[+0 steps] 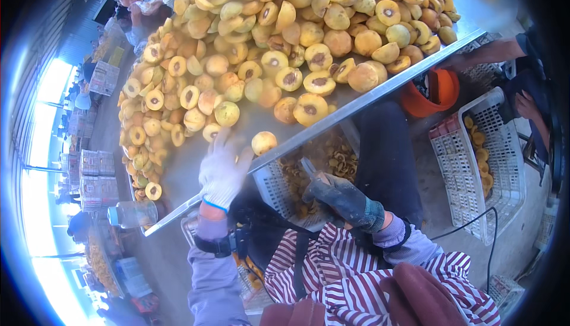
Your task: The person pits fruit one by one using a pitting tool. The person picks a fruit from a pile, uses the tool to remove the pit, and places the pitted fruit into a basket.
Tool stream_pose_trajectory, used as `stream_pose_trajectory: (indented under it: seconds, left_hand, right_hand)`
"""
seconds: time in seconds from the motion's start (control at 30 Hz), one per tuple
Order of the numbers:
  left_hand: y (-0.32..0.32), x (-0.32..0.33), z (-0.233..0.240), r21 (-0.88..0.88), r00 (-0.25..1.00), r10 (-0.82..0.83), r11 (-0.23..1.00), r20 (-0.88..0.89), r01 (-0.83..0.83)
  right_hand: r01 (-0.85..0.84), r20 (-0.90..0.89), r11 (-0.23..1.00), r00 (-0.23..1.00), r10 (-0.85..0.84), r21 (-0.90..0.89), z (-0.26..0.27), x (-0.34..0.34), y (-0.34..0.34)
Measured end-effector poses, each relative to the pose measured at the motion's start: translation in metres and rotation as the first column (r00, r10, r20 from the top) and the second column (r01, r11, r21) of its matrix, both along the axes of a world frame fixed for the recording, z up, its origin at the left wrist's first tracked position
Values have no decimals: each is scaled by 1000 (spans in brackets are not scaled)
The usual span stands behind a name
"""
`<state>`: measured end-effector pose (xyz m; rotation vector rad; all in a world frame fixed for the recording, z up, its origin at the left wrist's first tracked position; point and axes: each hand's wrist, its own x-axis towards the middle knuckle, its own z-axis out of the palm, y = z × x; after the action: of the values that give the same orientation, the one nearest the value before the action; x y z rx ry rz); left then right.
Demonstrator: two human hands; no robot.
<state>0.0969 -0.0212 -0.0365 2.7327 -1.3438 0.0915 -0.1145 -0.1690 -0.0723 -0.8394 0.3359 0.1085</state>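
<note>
My left hand [225,168], in a white knit glove, reaches over the near edge of a metal table [182,161], fingers apart, close to the halved yellow fruit. A single fruit [264,143] lies just right of its fingers at the rim. A large heap of halved fruit [267,36], many with pits showing, covers the table. My right hand [340,199], in a dark coated glove, is closed on a small tool [308,167] with a pale tip, probably a knife or pitting tool. It is above a white plastic crate [274,188] holding fruit pieces below the table edge.
To the right stand a white crate with fruit halves [458,183], an orange bucket [431,92] and a co-worker's arm [490,54]. A clear plastic jar [138,214] sits by the table's left corner. Another person [142,5] is at the far left side. A black cable [496,237] hangs at right.
</note>
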Motion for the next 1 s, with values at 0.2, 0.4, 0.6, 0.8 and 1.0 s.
stream_pose_trajectory:
  seconds: [0.2, 0.4, 0.6, 0.8, 1.0]
  left_hand:
    - [-104, -4, 10, -250, 964, -140, 965, -228, 80]
    - [-161, 42, -42, -181, 965, -192, 958, 179, 224]
    - [-172, 55, -51, 117, 999, -35, 993, 37, 30]
    - [-140, 34, -32, -348, 905, 12, 921, -426, -176]
    - [-94, -38, 7, -462, 418, -225, 609, -880, -644]
  right_hand:
    - [-87, -118, 995, 989, 91, 41, 0, 2, -13]
    - [-12, -110, 999, 994, 16, 38, -9, -9, -29]
    - [25, -126, 998, 992, -17, 59, -17, -7, -39]
    - [-15, -189, 999, 982, 7, -36, -3, -3, -35]
    - [82, -21, 974, 996, -89, -212, 6, -10, -22]
